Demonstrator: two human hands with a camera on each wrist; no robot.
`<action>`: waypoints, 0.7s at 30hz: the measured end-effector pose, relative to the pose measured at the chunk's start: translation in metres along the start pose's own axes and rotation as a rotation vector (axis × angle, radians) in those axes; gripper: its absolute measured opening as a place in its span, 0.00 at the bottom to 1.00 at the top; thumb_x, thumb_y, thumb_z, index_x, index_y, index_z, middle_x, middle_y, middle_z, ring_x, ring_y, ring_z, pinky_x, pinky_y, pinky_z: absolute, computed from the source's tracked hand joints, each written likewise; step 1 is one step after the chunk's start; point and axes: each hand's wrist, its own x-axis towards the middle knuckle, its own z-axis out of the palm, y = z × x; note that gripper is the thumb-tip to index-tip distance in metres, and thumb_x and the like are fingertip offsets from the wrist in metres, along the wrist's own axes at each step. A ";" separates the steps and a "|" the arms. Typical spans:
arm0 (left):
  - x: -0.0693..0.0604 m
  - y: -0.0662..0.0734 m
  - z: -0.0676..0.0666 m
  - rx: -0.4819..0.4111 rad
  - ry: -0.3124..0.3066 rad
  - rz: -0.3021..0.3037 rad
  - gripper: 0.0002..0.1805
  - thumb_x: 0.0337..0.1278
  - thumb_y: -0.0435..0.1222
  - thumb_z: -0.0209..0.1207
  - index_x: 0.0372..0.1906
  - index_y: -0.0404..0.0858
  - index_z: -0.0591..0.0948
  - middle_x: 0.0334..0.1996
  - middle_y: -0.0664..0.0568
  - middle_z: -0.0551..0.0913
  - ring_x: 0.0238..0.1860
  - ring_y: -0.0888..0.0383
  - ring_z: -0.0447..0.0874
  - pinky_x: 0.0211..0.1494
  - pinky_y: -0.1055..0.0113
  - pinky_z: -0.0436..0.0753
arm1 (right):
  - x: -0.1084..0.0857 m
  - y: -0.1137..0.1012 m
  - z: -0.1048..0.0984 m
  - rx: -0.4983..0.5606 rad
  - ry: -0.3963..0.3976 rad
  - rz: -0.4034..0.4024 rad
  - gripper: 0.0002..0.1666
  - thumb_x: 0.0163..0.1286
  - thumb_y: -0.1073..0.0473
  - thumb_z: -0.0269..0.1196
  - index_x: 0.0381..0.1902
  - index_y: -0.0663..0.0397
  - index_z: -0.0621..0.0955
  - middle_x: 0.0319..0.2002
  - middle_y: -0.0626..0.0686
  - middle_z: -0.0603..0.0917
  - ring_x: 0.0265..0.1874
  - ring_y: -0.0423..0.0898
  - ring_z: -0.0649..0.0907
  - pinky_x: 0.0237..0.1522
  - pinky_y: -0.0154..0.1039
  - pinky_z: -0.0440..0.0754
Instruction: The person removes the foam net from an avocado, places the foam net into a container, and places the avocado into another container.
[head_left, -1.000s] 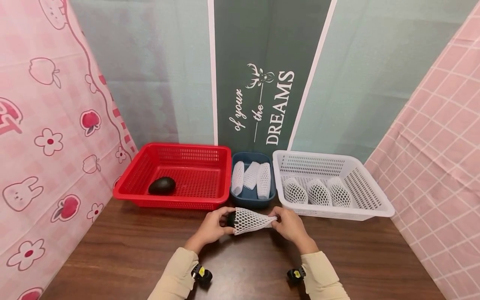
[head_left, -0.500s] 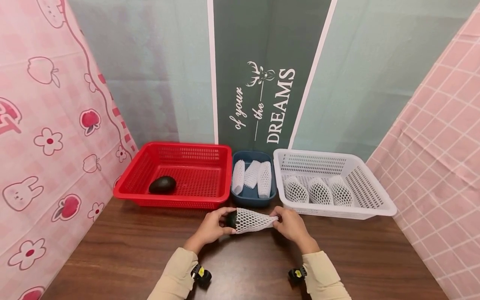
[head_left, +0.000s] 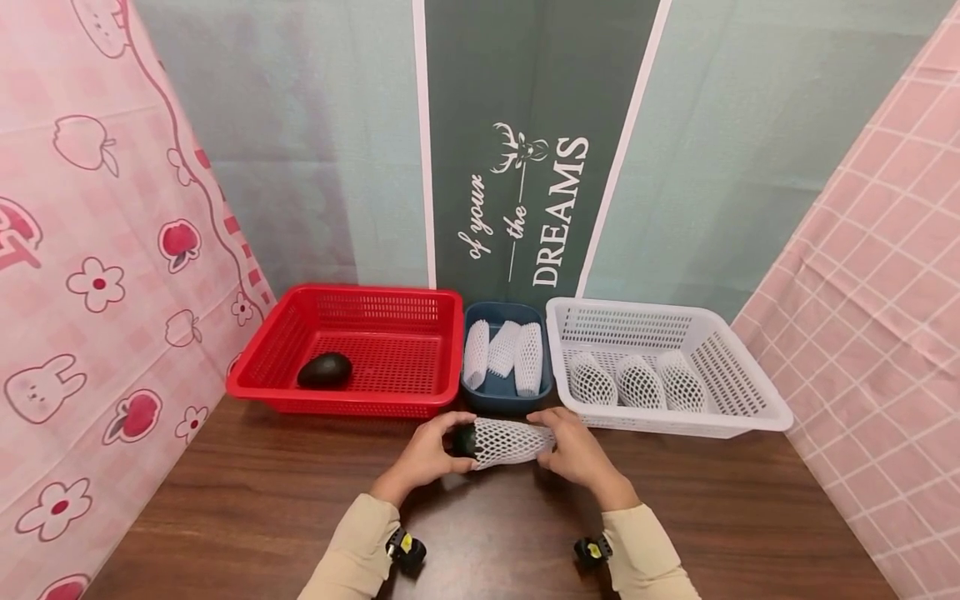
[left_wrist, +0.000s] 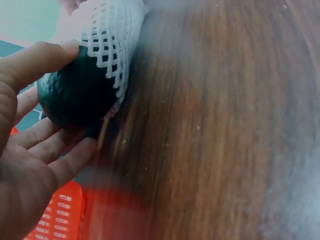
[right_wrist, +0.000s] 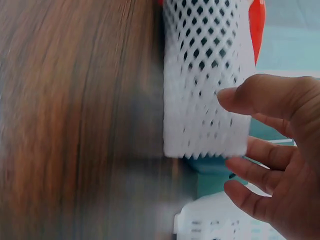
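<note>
A dark avocado (left_wrist: 75, 90) sits partly inside a white foam net sleeve (head_left: 510, 442), its bare left end showing. My left hand (head_left: 429, 452) holds that bare end, the thumb on one side and the fingers around the other. At the sleeve's right end, my right hand (head_left: 573, 450) has its thumb and fingers spread loosely about it. The right wrist view shows this end of the net sleeve (right_wrist: 207, 120) wide and unpinched, with the right thumb (right_wrist: 240, 100) over its edge; whether the thumb touches it, I cannot tell.
A red basket (head_left: 345, 408) at the left holds another avocado (head_left: 325, 370). The blue bin (head_left: 506, 406) in the middle has several net sleeves (head_left: 528, 358). At the right, a white basket (head_left: 675, 425) contains netted avocados (head_left: 639, 383). All stand along the brown table's (head_left: 300, 508) back.
My right hand has loosened its pinch on the sleeve's end and spread its fingers; that end has widened from a narrow tip. My left hand keeps hold of the avocado.
</note>
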 end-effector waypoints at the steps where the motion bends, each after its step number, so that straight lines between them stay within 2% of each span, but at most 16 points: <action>1: 0.000 0.000 0.000 0.000 -0.002 0.000 0.33 0.33 0.33 0.74 0.53 0.35 0.77 0.49 0.46 0.79 0.48 0.51 0.76 0.49 0.56 0.77 | 0.000 -0.002 0.001 0.001 -0.004 -0.013 0.28 0.44 0.70 0.68 0.48 0.57 0.79 0.45 0.54 0.77 0.46 0.53 0.75 0.47 0.49 0.73; 5: 0.000 0.001 0.002 0.003 0.006 -0.022 0.34 0.34 0.36 0.74 0.54 0.36 0.76 0.49 0.48 0.78 0.48 0.52 0.76 0.49 0.56 0.76 | 0.002 -0.008 0.005 -0.013 0.001 -0.069 0.26 0.45 0.66 0.71 0.46 0.56 0.80 0.43 0.52 0.78 0.46 0.54 0.76 0.47 0.51 0.72; 11: 0.001 0.000 0.007 0.044 0.038 -0.067 0.37 0.31 0.42 0.76 0.55 0.36 0.76 0.49 0.51 0.79 0.47 0.55 0.76 0.52 0.57 0.73 | 0.003 -0.015 0.013 -0.042 0.046 -0.104 0.19 0.48 0.65 0.70 0.41 0.56 0.81 0.39 0.51 0.80 0.42 0.52 0.78 0.40 0.52 0.71; 16: 0.001 -0.001 0.009 0.073 0.061 -0.055 0.33 0.30 0.40 0.76 0.50 0.40 0.79 0.45 0.52 0.81 0.45 0.55 0.77 0.49 0.58 0.74 | 0.004 -0.015 0.016 -0.041 0.085 -0.161 0.14 0.47 0.68 0.69 0.35 0.56 0.82 0.33 0.50 0.81 0.36 0.49 0.79 0.39 0.47 0.74; 21: 0.002 -0.001 0.009 0.089 0.062 -0.045 0.30 0.29 0.38 0.76 0.47 0.40 0.81 0.43 0.52 0.82 0.44 0.56 0.77 0.49 0.59 0.74 | 0.005 -0.015 0.019 -0.083 0.134 -0.220 0.12 0.45 0.69 0.68 0.30 0.53 0.82 0.29 0.48 0.80 0.30 0.46 0.79 0.35 0.44 0.76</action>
